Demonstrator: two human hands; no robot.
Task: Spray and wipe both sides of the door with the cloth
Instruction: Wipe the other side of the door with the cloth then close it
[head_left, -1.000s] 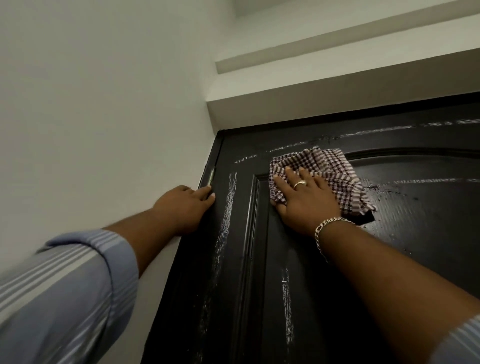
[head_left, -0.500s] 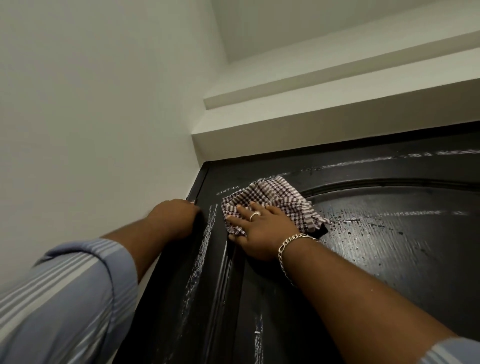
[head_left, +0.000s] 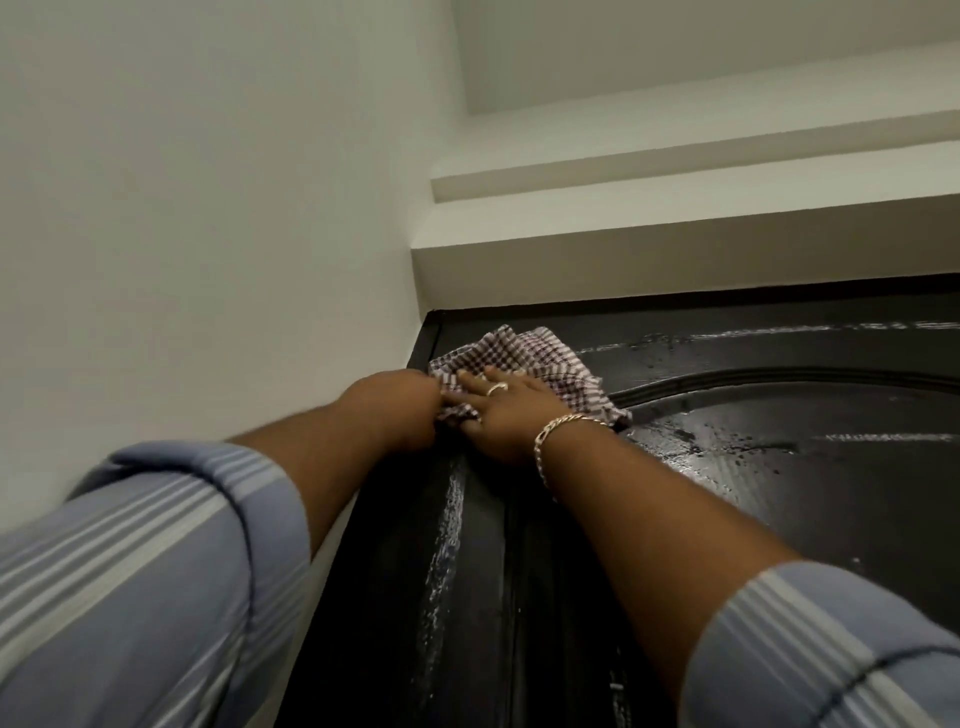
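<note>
Up and left goes the checked cloth (head_left: 524, 364), from the panel's upper left a second ago right into the door's (head_left: 779, 493) top left corner, middle of the frame. Right hand (head_left: 501, 415) lies flat on it, fingers straight and spread, pressing it to the dark wood; a ring (head_left: 497, 387) on one finger, a chain bracelet (head_left: 550, 441) at the wrist. Left hand (head_left: 400, 410) has slid up the door's edge to meet it, just beside the right one and touching the cloth's left side. Its grip? Cannot tell, the fingers are hidden behind the knuckles. Wet sheen and droplets on the arched panel at right. Pale streaks run down the stile below the hands. Striped blue sleeves (head_left: 156, 571) fill the lower corners.
</note>
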